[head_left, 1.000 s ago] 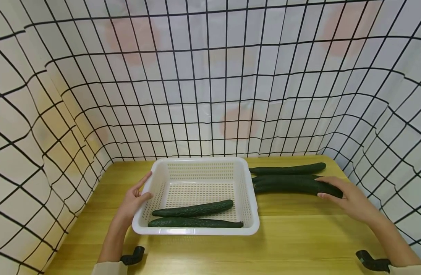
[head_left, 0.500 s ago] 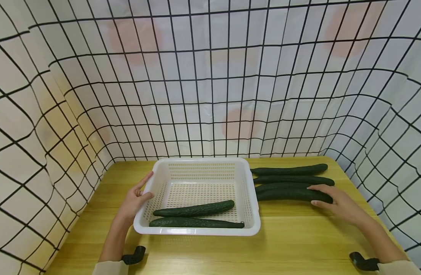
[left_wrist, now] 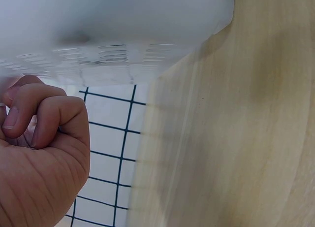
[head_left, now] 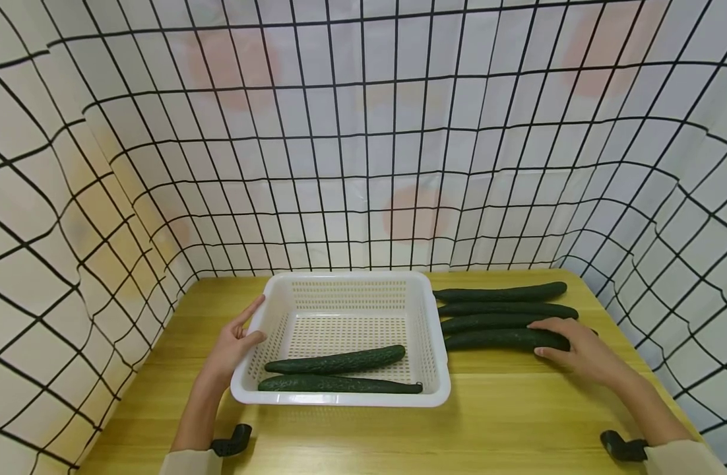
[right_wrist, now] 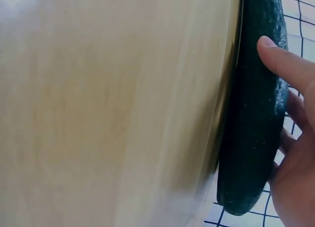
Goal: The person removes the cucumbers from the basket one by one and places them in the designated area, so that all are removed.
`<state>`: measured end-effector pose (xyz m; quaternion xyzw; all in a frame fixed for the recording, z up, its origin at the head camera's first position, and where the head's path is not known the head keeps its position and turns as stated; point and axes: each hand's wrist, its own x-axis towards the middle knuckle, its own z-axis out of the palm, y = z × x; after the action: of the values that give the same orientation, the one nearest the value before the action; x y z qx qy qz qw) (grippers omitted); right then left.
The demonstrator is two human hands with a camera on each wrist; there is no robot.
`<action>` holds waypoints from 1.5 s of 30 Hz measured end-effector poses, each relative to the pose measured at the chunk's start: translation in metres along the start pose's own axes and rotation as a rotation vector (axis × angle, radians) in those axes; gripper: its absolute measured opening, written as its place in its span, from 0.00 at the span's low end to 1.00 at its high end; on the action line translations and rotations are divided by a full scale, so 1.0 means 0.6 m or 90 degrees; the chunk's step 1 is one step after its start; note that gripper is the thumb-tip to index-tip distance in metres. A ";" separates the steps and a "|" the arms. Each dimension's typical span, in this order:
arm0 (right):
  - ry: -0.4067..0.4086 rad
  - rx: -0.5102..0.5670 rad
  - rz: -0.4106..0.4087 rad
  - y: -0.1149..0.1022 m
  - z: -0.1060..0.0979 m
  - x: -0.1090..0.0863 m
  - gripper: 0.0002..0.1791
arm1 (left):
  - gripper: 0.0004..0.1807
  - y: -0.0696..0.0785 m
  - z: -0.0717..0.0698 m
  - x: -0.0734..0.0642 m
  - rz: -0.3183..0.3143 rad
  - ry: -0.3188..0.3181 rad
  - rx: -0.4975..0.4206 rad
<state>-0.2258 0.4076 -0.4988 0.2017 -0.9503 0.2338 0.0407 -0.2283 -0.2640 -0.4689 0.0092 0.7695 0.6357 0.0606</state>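
A white plastic basket (head_left: 340, 399) stands left of centre in the head view, two dark green cucumbers (head_left: 340, 361) lying along its near side. My left hand (head_left: 229, 349) holds its left wall, thumb over the rim; the left wrist view has the curled fingers (left_wrist: 64, 109) against the basket's outside (left_wrist: 147, 20). On the right, several cucumbers lie side by side on the table. My right hand (head_left: 580, 349) grips the nearest cucumber (head_left: 494, 339) by its right end. In the right wrist view the thumb (right_wrist: 275, 54) lies across that cucumber (right_wrist: 251, 123), the other fingers behind it.
Three more cucumbers (head_left: 500, 293) lie behind the gripped one, their left ends close to the basket's right wall. The wooden table (head_left: 518, 422) extends toward me. Black-grid white sheeting (head_left: 363, 165) surrounds the back and sides.
My right hand has moved left and toward me with the nearest cucumber. The bunched cucumbers have spread apart into separate rows. The left hand and basket have stayed in place.
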 end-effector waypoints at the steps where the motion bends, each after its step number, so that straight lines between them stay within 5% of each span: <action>1: 0.001 -0.007 -0.004 0.000 0.000 0.001 0.26 | 0.43 0.000 0.000 0.000 0.000 0.000 -0.002; 17: 0.028 -0.015 0.050 -0.024 0.001 0.007 0.28 | 0.43 -0.003 0.000 0.004 -0.007 0.001 0.003; 45: 0.061 0.077 -0.024 -0.164 0.013 0.087 0.26 | 0.42 0.001 0.003 0.000 -0.008 0.016 0.012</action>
<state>-0.2337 0.3054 -0.4546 0.2102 -0.9273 0.2996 0.0786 -0.2282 -0.2623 -0.4685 -0.0032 0.7761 0.6282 0.0548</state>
